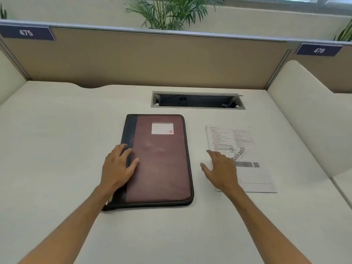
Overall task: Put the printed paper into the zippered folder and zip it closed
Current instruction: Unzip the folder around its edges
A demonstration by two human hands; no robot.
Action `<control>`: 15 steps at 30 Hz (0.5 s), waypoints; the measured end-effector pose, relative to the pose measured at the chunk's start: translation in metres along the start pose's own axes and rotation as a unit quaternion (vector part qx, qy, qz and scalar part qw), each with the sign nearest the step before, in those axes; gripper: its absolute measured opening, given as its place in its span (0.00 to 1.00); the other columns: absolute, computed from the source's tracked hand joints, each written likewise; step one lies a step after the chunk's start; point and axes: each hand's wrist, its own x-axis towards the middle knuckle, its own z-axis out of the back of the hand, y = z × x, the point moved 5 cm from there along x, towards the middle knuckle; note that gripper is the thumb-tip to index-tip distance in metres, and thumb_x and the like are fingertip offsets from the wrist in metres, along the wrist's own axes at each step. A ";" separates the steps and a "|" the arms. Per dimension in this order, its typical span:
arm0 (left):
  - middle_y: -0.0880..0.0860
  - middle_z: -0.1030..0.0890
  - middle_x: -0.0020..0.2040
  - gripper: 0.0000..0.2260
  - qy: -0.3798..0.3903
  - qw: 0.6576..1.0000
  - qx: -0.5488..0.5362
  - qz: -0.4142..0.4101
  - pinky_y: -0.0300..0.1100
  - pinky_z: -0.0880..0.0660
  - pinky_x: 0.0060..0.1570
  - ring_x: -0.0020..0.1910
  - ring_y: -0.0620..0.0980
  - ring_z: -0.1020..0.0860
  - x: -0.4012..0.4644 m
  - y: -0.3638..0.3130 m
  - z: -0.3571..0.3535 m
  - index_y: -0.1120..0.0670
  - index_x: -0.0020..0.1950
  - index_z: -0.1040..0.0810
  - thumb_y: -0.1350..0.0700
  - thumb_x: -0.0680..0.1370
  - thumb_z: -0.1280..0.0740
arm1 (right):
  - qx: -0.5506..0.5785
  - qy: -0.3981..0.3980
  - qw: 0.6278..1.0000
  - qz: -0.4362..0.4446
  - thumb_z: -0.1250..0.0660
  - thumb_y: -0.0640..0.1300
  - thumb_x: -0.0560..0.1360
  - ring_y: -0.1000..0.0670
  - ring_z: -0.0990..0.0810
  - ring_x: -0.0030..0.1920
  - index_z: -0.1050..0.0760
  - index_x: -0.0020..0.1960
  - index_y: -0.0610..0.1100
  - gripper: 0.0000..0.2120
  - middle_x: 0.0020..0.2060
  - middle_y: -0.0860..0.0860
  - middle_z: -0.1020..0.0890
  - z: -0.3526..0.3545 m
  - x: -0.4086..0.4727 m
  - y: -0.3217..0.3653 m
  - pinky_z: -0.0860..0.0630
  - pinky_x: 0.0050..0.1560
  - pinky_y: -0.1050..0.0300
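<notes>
Maroon folder (shut) beside paper.

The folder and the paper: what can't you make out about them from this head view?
- Folder: its inside is hidden by the closed cover; the left hand hides part of its spine.
- Printed paper: text too small and blurred; right hand covers its left edge.
- Cable slot: contents too dark.
</notes>
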 end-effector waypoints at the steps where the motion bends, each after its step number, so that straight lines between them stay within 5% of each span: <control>1: 0.57 0.27 0.69 0.23 0.000 1.000 -0.004 0.005 0.56 0.31 0.66 0.69 0.58 0.31 0.006 0.002 0.000 0.56 0.64 0.24 0.43 0.76 0.38 | 0.012 -0.007 1.000 0.008 0.39 0.58 0.77 0.45 0.23 0.62 0.32 0.72 0.46 0.27 0.65 0.48 0.23 0.001 0.006 0.006 0.32 0.63 0.48; 6: 0.57 0.28 0.70 0.21 -0.002 0.999 -0.023 0.037 0.56 0.30 0.65 0.70 0.57 0.31 0.027 0.013 -0.006 0.57 0.66 0.26 0.47 0.77 0.33 | 0.054 0.007 0.998 0.038 0.38 0.57 0.77 0.46 0.24 0.64 0.32 0.72 0.46 0.27 0.67 0.49 0.24 0.000 0.037 0.036 0.31 0.64 0.48; 15: 0.57 0.28 0.68 0.26 -0.011 0.995 -0.058 0.080 0.55 0.30 0.63 0.66 0.57 0.29 0.063 0.034 -0.019 0.56 0.69 0.30 0.39 0.79 0.41 | 0.091 0.063 0.988 0.105 0.37 0.55 0.77 0.47 0.25 0.64 0.33 0.73 0.48 0.26 0.68 0.49 0.26 -0.016 0.094 0.090 0.28 0.64 0.48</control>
